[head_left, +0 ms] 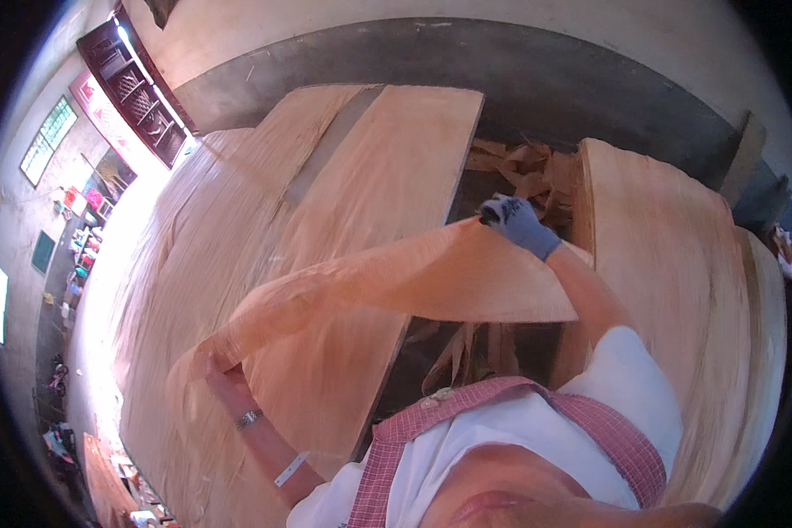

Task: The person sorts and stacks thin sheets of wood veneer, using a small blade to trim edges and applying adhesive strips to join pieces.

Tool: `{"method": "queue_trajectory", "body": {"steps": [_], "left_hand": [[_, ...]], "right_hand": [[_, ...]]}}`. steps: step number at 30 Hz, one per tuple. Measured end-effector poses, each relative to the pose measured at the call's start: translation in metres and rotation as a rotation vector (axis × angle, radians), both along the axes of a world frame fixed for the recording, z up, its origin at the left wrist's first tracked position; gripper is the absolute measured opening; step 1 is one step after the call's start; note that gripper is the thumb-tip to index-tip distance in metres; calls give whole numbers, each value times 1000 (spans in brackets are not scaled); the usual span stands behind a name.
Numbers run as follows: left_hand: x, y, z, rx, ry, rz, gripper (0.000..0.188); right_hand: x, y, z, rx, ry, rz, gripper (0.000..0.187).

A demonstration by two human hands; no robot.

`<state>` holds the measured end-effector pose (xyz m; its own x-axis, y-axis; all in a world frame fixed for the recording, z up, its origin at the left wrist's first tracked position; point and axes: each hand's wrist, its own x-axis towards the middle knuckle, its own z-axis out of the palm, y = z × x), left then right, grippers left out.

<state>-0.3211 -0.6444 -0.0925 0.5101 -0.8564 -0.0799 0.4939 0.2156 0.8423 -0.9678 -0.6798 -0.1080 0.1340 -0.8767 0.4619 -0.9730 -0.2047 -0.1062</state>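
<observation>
A thin, pale-orange wood veneer sheet [493,280] stretches in a twisted band between my two hands. My right hand [517,223], in a grey-blue glove with dark fingertips, pinches its upper edge at the right. At the lower left, my left hand [226,377] grips the sheet's other end, and folds of veneer hide most of its fingers. Beneath the sheet lies a broad bed of veneer [229,211] with a long strip [414,158] on top. To my right stands a thick stack of veneer [669,255], close to my right arm.
Between the bed and the stack runs a dark gap holding crumpled veneer scraps [537,176]. A grey-and-white wall [370,62] closes the far side. At the far left are an open doorway with bright light, a dark red door [132,84] and cluttered small items.
</observation>
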Motion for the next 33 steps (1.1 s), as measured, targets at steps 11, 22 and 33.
{"method": "queue_trajectory", "body": {"steps": [11, 22, 33], "left_hand": [[-29, -269, -22, 20, -103, 96, 33], [-128, -520, 9, -141, -107, 178, 33], [-137, -512, -190, 88, 310, 309, 17]], "right_hand": [[-55, -440, 17, 92, -15, 307, 24], [-55, -833, 57, -136, -75, 332, 25], [-22, -919, 3, -121, 159, 630, 14]]}}
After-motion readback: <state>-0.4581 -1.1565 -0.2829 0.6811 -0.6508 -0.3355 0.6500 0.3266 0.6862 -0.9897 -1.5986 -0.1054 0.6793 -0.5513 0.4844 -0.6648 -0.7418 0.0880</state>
